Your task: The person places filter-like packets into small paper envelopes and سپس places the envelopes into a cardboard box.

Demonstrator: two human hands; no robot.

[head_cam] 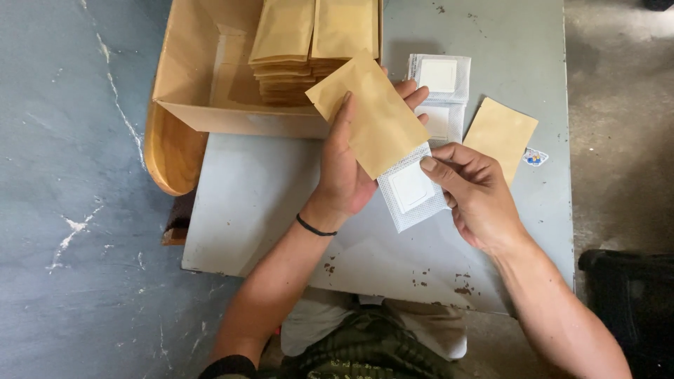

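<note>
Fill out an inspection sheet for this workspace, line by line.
Surface: grey table, paint chipped near the front edge.
Job's things: brown paper envelope in the left hand; white filter sachet partly inside it, pinched by the right hand.
Clutter: cardboard box with stacked brown envelopes; white sachets; a loose brown envelope; small sticker.
Hands: both closed on their items.
Cables: nothing seen.
Surroundings: wooden stool; dark object on the grey floor.
</note>
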